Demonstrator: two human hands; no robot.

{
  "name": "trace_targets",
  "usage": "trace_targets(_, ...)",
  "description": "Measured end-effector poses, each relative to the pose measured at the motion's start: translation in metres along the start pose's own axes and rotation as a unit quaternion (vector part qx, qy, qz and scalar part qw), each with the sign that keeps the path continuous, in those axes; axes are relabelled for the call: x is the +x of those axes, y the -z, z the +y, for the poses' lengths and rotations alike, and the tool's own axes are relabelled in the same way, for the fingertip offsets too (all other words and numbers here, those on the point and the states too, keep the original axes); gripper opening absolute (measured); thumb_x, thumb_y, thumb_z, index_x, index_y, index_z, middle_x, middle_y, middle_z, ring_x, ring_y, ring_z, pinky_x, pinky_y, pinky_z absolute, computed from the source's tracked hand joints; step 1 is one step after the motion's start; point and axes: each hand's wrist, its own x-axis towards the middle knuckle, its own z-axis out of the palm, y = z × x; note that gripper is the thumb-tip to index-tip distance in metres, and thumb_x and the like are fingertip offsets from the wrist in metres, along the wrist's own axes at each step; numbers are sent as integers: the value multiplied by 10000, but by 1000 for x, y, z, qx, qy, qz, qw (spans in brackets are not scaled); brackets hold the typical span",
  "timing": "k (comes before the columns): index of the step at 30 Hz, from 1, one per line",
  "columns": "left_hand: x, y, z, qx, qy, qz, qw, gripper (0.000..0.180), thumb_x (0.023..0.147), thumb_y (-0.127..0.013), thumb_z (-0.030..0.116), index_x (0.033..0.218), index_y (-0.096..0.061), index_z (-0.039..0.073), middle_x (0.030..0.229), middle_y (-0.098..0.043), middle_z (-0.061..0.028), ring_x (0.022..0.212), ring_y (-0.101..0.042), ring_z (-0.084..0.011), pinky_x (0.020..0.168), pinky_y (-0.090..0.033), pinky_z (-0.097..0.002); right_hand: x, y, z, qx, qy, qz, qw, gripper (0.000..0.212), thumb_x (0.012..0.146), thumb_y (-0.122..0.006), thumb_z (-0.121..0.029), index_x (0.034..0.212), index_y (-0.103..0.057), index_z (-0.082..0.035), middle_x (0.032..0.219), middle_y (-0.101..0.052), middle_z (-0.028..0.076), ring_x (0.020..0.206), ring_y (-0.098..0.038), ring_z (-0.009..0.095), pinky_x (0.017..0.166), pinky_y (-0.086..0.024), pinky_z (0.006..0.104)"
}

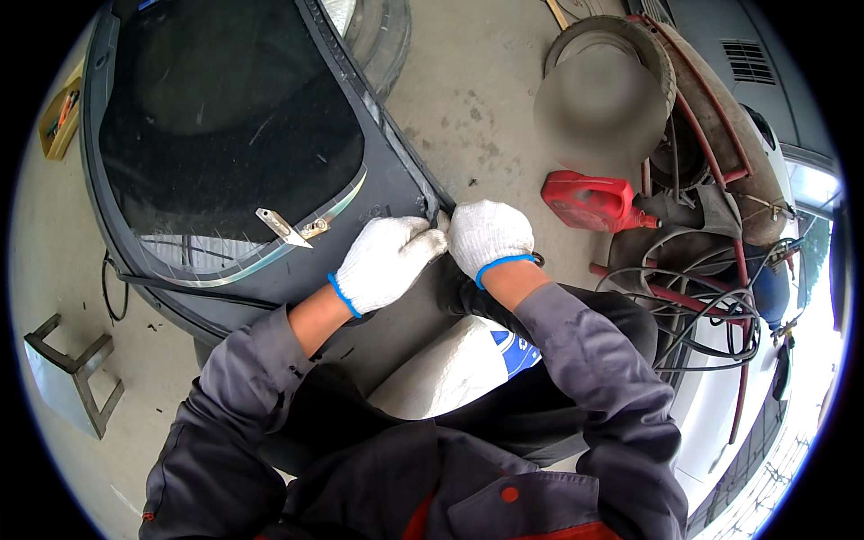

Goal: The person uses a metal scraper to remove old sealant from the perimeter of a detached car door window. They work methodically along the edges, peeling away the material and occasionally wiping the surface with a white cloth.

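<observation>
A dark grey car tailgate (351, 184) with a black glass window (225, 90) lies in front of me, at the left. Both my hands wear white knit gloves with blue cuffs and meet at its near right corner. My left hand (389, 261) is closed, thumb and fingers pinched together at the edge. Close against it, my right hand (490, 236) is curled shut, its fingertips hidden. What they grip between them cannot be made out. A dark edge strip (405, 155) runs down the tailgate's right side to my fingers. A pale metal bracket (286, 229) rests by the window's lower edge.
A white sack (436, 373) lies between my legs. To the right are a red plastic jug (589, 201), a tyre (664, 67) and a red-framed cart (711, 148) with tangled black hoses (702, 310). At left stand a metal stool (76, 369) and a yellow tool tray (61, 139).
</observation>
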Motion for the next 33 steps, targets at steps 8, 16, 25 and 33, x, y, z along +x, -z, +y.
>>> trace_targets(8, 4, 14, 10, -313, 164, 57, 934, 282, 985, -569, 288, 834, -597, 51, 581, -489, 19, 446, -424, -64, 415, -323, -245, -4, 4, 2, 26, -13, 38, 999, 551, 939, -545, -559, 800, -771, -77, 748, -729, 175, 707, -733, 351, 621, -577, 471)
trace_targets(16, 4, 13, 4, -344, 164, 86, 921, 307, 986, -593, 310, 849, -610, 37, 552, -517, -8, 405, -445, -84, 385, -344, -250, -18, 21, -3, -39, 24, 55, 997, 541, 928, -566, -571, 825, -737, -68, 719, -720, 173, 678, -727, 351, 602, -570, 484)
trace_targets(25, -1, 6, 0, -320, 133, 75, 935, 325, 1002, -575, 304, 856, -640, 21, 577, -531, -20, 461, -482, -98, 433, -385, -270, -42, 25, 6, -127, 44, 69, 989, 544, 932, -559, -585, 854, -716, -70, 640, -700, 151, 606, -722, 327, 526, -552, 482)
trace_targets(33, -2, 12, 5, -314, 145, 49, 937, 293, 976, -615, 290, 863, -643, 21, 582, -532, -17, 454, -464, -88, 414, -362, -252, -44, 49, 37, -107, 70, -9, 992, 589, 961, -505, -586, 869, -710, -42, 784, -723, 206, 751, -727, 371, 673, -574, 458)
